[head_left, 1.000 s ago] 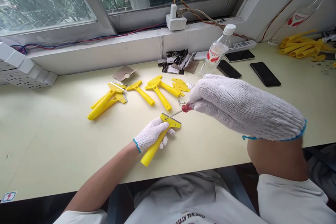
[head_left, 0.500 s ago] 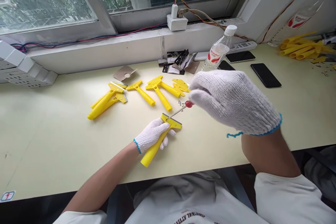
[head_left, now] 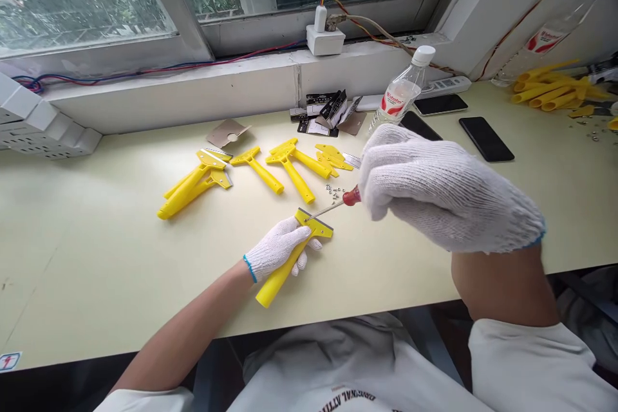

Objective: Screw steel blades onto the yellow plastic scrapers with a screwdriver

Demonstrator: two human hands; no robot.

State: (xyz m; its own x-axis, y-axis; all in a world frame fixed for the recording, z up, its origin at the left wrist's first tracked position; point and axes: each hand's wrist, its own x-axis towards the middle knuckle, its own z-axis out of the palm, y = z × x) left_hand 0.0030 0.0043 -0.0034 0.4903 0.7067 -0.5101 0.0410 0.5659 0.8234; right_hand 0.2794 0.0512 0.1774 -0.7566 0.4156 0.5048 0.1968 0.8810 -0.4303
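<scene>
In a white knit glove, my left hand (head_left: 282, 246) grips a yellow scraper (head_left: 290, 268) below its head, which carries a metal blade along the top edge. My gloved right hand (head_left: 439, 190) is closed round the red handle of a screwdriver (head_left: 351, 197). The screwdriver's tip meets a screw spot at the left of the scraper head. Small loose screws (head_left: 334, 192) lie just beyond the shaft. Farther back are yellow scraper heads with handles (head_left: 292, 170), flat yellow pieces (head_left: 333, 158) and, at left, bladed scrapers (head_left: 196, 187).
Behind stand a water bottle (head_left: 398, 96), black card packs (head_left: 328, 112) and a brown card piece (head_left: 228, 134). Phones (head_left: 486, 139) lie at right, near yellow handles (head_left: 550, 91). White boxes (head_left: 41, 119) are stacked at left. The table's front edge runs before my body.
My right hand has turned at the wrist and shifted slightly right, showing more of the red handle. The tip stays on the scraper head, and my left hand keeps its hold.
</scene>
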